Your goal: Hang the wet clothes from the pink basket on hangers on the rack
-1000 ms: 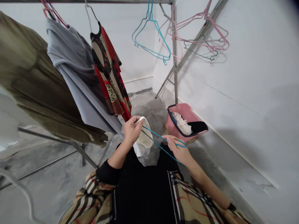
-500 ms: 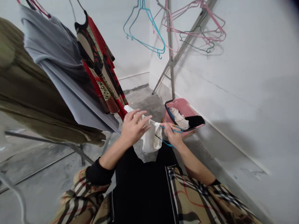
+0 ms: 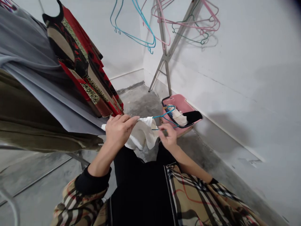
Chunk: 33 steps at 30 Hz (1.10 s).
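Head view: left hand point(image 3: 119, 130) pinches a white cloth point(image 3: 143, 135), right hand point(image 3: 167, 137) grips a blue hanger point(image 3: 164, 115).

to your left, a red patterned dress point(image 3: 80, 66) hangs beside a gray shirt point(image 3: 23, 40) and an olive garment point(image 3: 23, 131). ahead, pink hangers point(image 3: 185, 22) hang from a metal rack point(image 3: 166, 56). a pink basket point(image 3: 185, 105) sits on the concrete floor point(image 3: 141, 103) against a white wall point(image 3: 235, 78), holding white clothes point(image 3: 180, 118) and black clothes point(image 3: 192, 116).
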### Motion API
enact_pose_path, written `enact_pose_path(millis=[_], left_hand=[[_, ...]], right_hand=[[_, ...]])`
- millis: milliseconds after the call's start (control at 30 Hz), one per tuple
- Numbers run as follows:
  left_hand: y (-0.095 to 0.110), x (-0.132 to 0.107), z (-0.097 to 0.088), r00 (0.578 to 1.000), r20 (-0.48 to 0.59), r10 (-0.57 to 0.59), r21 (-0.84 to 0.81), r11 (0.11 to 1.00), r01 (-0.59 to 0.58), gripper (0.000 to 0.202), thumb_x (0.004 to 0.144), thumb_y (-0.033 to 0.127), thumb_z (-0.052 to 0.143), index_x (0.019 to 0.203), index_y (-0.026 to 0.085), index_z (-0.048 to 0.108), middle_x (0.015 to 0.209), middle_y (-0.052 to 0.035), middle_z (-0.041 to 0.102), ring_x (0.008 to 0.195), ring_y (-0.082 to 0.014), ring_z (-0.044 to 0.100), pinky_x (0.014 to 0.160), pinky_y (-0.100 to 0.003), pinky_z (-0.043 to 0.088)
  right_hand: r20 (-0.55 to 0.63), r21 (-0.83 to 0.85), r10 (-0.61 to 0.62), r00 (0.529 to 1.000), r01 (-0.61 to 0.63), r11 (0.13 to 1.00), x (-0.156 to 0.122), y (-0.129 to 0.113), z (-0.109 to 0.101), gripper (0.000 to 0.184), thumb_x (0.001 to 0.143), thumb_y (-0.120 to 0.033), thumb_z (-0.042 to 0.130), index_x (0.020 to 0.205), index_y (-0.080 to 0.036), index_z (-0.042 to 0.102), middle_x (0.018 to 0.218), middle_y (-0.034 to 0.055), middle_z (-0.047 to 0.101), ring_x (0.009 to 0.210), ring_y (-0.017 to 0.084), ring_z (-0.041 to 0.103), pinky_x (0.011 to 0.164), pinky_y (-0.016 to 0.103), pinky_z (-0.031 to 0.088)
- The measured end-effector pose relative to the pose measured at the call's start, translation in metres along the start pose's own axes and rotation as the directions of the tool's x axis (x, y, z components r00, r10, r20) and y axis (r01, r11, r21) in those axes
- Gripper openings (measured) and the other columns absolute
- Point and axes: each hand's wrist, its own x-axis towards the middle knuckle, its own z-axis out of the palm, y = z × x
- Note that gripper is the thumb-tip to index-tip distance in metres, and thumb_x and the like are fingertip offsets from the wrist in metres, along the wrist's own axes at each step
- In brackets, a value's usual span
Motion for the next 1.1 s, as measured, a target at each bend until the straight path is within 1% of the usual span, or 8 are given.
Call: enact_pose_path(millis=[133, 233, 367, 433, 500, 600, 800, 1100], left_hand=[[0.002, 0.001, 0.004, 1.000, 0.005, -0.013, -0.040, 0.999, 0.013, 0.026, 0.095, 0.040, 0.050, 0.107, 0.034, 0.073, 0.072, -0.0015, 0.066, 0.064, -0.0161, 0.052, 0.060, -0.032, 0.028], [-0.002, -0.001, 0.005, 0.999, 0.004, -0.038, -0.037, 0.999, 0.038, 0.027, 0.095, 0.039, 0.050, 0.107, 0.033, 0.073, 0.073, -0.0019, 0.067, 0.065, -0.0162, 0.053, 0.061, -0.031, 0.031], [-0.014, -0.005, 0.003, 0.995, -0.041, -0.088, -0.009, 0.996, 0.088, 0.029, 0.095, 0.041, 0.049, 0.107, 0.030, 0.074, 0.073, -0.0022, 0.067, 0.066, -0.0159, 0.055, 0.061, -0.030, 0.034], [-0.018, -0.006, 0.003, 0.993, -0.044, -0.112, -0.043, 0.993, 0.110, 0.029, 0.095, 0.042, 0.049, 0.105, 0.030, 0.074, 0.072, -0.0016, 0.067, 0.065, -0.0154, 0.055, 0.061, -0.029, 0.035], [-0.021, -0.007, 0.003, 0.992, -0.038, -0.122, -0.096, 0.988, 0.118, 0.029, 0.095, 0.042, 0.049, 0.104, 0.030, 0.074, 0.071, -0.0012, 0.066, 0.065, -0.0148, 0.056, 0.061, -0.028, 0.037], [-0.026, -0.010, 0.005, 0.994, -0.020, -0.110, -0.161, 0.981, 0.105, 0.028, 0.095, 0.040, 0.051, 0.106, 0.029, 0.073, 0.072, -0.0008, 0.066, 0.067, -0.0143, 0.058, 0.062, -0.027, 0.039], [-0.044, -0.027, 0.017, 0.994, 0.059, -0.097, -0.145, 0.984, 0.104, 0.027, 0.094, 0.040, 0.052, 0.105, 0.030, 0.074, 0.076, -0.0013, 0.069, 0.068, -0.0143, 0.059, 0.061, -0.026, 0.038], [-0.050, -0.046, 0.039, 0.989, 0.054, -0.138, 0.110, 0.985, 0.132, 0.029, 0.094, 0.042, 0.051, 0.103, 0.030, 0.075, 0.075, -0.0021, 0.069, 0.064, -0.0168, 0.054, 0.059, -0.030, 0.030]], right_hand=[[0.267, -0.046, -0.038, 0.963, 0.052, 0.998, -0.005, 0.007, 0.023, 0.021, 0.084, -0.039, 0.062, 0.093, -0.019, 0.064, 0.102, 0.0118, 0.068, 0.097, 0.023, 0.061, 0.087, 0.040, 0.050], [0.265, 0.006, -0.047, 0.963, 0.047, 0.999, -0.005, 0.007, 0.024, 0.022, 0.087, -0.037, 0.056, 0.073, -0.020, 0.059, 0.093, 0.0101, 0.068, 0.092, 0.021, 0.062, 0.085, 0.039, 0.050], [0.263, 0.134, -0.090, 0.961, 0.056, 0.989, -0.018, 0.009, 0.013, 0.019, 0.087, -0.038, 0.055, 0.082, -0.020, 0.059, 0.089, 0.0085, 0.067, 0.086, 0.020, 0.063, 0.080, 0.035, 0.049], [0.429, 0.131, -0.055, 0.902, -0.002, 0.991, -0.027, 0.018, 0.008, 0.022, 0.088, -0.040, 0.054, 0.083, -0.019, 0.060, 0.079, 0.0042, 0.066, 0.072, 0.016, 0.061, 0.068, 0.029, 0.048], [0.629, 0.037, -0.011, 0.777, -0.016, 0.999, -0.034, 0.030, 0.006, 0.025, 0.088, -0.042, 0.055, 0.082, -0.018, 0.062, 0.071, 0.0013, 0.064, 0.064, 0.014, 0.058, 0.063, 0.025, 0.045], [0.767, -0.157, 0.041, 0.640, 0.126, 0.980, -0.037, 0.051, -0.001, 0.026, 0.087, -0.040, 0.058, 0.089, -0.016, 0.066, 0.080, 0.0059, 0.069, 0.082, 0.019, 0.063, 0.083, 0.031, 0.046], [0.577, -0.520, 0.201, 0.791, 0.166, 0.838, -0.028, 0.068, -0.029, 0.022, 0.092, -0.033, 0.053, 0.091, -0.018, 0.070, 0.101, 0.0107, 0.070, 0.111, 0.026, 0.055, 0.105, 0.052, 0.024], [0.447, -0.479, 0.062, 0.892, 0.180, 0.859, -0.014, 0.072, -0.047, 0.020, 0.089, -0.023, 0.055, 0.084, -0.015, 0.072, 0.118, 0.0153, 0.062, 0.121, 0.027, 0.051, 0.104, 0.048, 0.042]])
